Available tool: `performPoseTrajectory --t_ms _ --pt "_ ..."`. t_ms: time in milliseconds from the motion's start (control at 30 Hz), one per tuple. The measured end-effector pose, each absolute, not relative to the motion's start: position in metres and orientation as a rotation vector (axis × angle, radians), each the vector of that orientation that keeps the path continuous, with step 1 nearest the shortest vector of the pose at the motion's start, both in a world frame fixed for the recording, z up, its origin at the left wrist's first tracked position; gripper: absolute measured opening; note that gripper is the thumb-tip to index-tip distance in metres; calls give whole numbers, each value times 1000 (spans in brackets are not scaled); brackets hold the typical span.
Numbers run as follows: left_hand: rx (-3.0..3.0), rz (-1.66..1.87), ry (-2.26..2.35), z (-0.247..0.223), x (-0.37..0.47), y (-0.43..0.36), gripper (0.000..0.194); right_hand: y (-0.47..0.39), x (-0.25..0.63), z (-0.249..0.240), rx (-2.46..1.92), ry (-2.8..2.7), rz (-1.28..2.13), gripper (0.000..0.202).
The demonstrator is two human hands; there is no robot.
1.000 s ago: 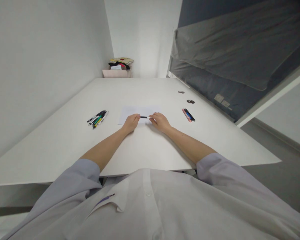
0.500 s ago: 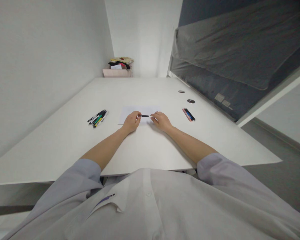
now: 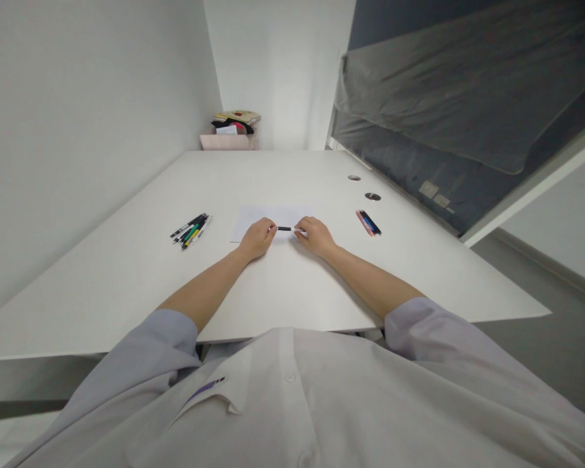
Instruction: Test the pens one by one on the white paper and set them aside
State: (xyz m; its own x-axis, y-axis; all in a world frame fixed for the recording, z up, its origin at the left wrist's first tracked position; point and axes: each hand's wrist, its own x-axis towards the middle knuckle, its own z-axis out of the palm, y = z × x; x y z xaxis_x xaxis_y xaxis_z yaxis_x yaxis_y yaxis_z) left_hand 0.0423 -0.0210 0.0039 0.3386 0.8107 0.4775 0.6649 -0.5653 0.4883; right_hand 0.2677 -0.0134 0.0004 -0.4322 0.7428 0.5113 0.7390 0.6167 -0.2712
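A black and white pen [image 3: 283, 229] lies crosswise between my two hands, its dark middle part showing. My left hand [image 3: 258, 238] pinches its left end, and my right hand [image 3: 314, 234] is closed on the whitish right end. Both ends are partly hidden by fingers. Under the hands is a sheet of white paper [image 3: 246, 218] on the white table. To the left lies a bunch of several pens [image 3: 191, 231], black, green, yellow and white. On the right, a few more pens [image 3: 368, 223] lie side by side, pinkish, blue and black.
Two round cable-hole covers [image 3: 372, 196] are set in the table [image 3: 292, 292] near its right edge. A pinkish box [image 3: 229, 142] with cloth items stands at the far end. A wall runs along the left, and a grey-draped dark panel [image 3: 448, 110] along the right.
Both hands still hold the pen, which has dropped very slightly toward me. The fingers have shifted a little; the pens and paper stay in place.
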Motion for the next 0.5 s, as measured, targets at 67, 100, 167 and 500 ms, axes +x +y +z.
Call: performPoseTrajectory --t_ms 67,100,167,500 --pt "2428 1020 1331 3 42 -19 24 -15 267 1 -1177 -2236 37 12" --pt "2450 1007 1325 3 42 -18 26 -15 267 1 -1189 -2231 54 12" --pt "2480 989 1324 2 41 -16 30 -16 266 1 -1223 -2217 84 12" --pt "2585 1047 1294 2 40 -22 20 -16 265 1 -1331 -2205 45 15"
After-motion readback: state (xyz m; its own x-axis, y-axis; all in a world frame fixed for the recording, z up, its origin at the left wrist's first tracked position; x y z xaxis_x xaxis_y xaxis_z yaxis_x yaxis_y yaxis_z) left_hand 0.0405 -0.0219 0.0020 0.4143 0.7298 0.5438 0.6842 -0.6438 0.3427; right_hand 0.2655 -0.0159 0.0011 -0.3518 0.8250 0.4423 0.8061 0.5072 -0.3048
